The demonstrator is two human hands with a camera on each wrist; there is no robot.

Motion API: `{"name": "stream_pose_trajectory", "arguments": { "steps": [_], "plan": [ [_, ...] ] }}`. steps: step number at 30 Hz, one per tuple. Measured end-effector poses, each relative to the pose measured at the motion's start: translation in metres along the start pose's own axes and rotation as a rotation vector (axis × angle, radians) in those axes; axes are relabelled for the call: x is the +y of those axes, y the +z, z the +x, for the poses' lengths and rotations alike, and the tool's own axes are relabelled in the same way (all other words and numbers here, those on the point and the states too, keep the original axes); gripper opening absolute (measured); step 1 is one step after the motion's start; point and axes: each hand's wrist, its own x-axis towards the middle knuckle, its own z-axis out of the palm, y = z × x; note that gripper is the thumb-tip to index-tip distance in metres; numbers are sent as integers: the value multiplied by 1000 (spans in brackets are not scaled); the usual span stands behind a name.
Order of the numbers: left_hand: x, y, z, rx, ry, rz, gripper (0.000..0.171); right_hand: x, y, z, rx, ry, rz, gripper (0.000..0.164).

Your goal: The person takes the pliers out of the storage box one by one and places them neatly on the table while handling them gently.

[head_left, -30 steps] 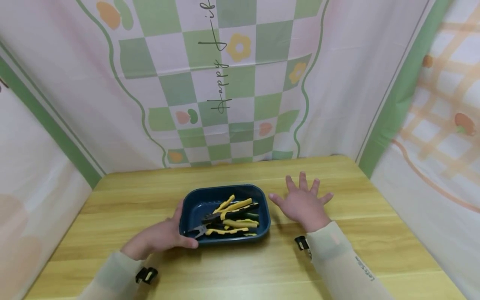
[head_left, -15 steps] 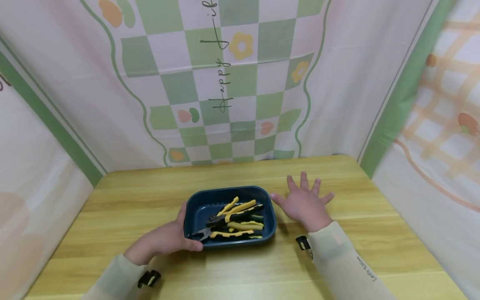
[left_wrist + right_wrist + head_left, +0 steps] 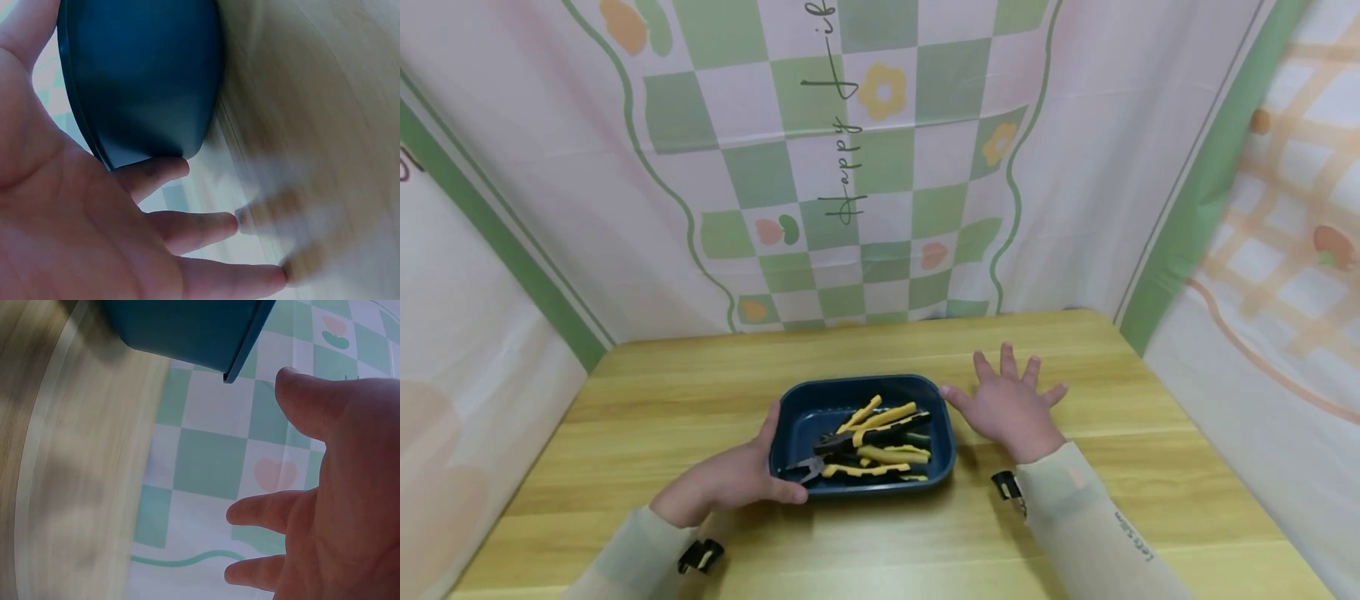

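A dark blue rectangular tray sits on the table in the head view. Several pliers with yellow and black handles lie heaped inside it, one with bare metal jaws at the left. My left hand presses against the tray's left end, thumb along the front corner. The left wrist view shows straight fingers, the upper one at the tray wall and the lower ones reaching down to the tabletop. Beside the tray's right end, my right hand is spread wide, its thumb tip close to the rim.
The wooden table has a checkered fabric curtain behind it, with more fabric hanging on both sides. A small black and yellow clip-like piece sits at the left cuff, with another at the right cuff.
The tray, pliers inside, has slid a little to the right together with my left hand. Its right end is now closer to my right thumb. The right hand has stayed nearly still.
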Motion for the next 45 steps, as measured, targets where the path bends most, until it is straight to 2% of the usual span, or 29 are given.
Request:
{"name": "stream_pose_trajectory", "arguments": {
  "steps": [7, 12, 19, 24, 31, 35, 38, 41, 45],
  "plan": [
    [1, 1, 3, -5, -5, 4, 135, 2, -1, 2, 15, -9, 2, 109],
    [-1, 1, 5, -7, 0, 9, 135, 7, -7, 7, 41, -58, 5, 107],
    [-1, 0, 5, -6, 8, 10, 135, 10, -32, 15, 78, -190, 88, 97],
    [-1, -1, 5, -11, 16, 31, 135, 11, -49, 20, 55, -242, 168, 92],
    [-1, -3, 6, -15, 16, 51, 135, 3, -59, 24, -79, -299, 322, 77],
    [-3, -3, 7, -14, 24, 57, 135, -5, -61, 24, -220, -322, 451, 69],
    [-4, -4, 8, -10, 26, 60, 135, -14, -60, 24, -329, -326, 500, 66],
    [-5, -3, 8, -6, 21, 61, 135, -25, -57, 23, -373, -347, 447, 63],
    [-4, -3, 7, 9, 2, 66, 136, -37, -51, 22, -390, -376, 350, 59]
  ]
}}
